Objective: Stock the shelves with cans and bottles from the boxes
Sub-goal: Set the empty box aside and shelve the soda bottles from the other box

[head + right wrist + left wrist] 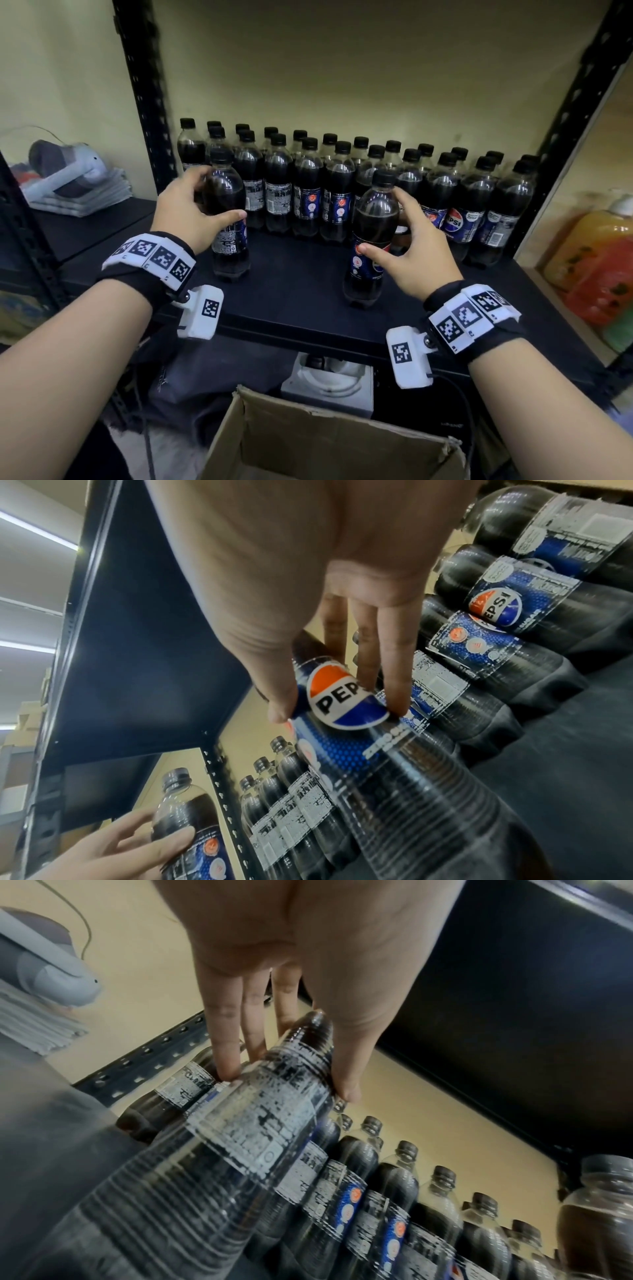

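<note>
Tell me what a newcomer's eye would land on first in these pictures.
First, the two hands: the left hand grips a cola bottle at the shelf's left front, and the right hand holds another bottle near the middle front. Behind them, rows of black-capped bottles stand along the back of the black shelf. Below, an open cardboard box sits at the bottom edge.

Your forearms are bare, and each wrist wears a black fabric band: the left wrist band [144, 274] and the right wrist band [479, 318]. Each band carries a curved row of white tiles printed with square black-and-white markers. A white camera housing hangs on a small metal pivot under each, the left camera [200, 313] and the right camera [409, 356], each bearing one such marker.
</note>
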A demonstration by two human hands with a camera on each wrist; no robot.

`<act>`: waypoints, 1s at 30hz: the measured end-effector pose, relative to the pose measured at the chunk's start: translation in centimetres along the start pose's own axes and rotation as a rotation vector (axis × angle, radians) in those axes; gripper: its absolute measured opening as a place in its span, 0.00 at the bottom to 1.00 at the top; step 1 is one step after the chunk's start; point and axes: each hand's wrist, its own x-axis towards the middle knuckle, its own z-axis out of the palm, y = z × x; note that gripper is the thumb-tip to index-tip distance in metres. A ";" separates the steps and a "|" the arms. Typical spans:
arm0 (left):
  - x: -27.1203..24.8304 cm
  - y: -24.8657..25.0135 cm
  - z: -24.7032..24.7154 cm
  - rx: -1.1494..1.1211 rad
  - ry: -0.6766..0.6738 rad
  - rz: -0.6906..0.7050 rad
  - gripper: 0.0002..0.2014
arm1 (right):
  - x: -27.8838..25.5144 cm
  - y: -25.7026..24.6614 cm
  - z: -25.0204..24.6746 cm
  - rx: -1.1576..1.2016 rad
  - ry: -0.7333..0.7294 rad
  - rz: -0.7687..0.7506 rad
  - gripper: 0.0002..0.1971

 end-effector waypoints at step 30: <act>13.7 -9.1 3.8 -0.119 0.244 -0.245 0.37 | 9.0 5.2 4.8 0.058 0.041 0.005 0.51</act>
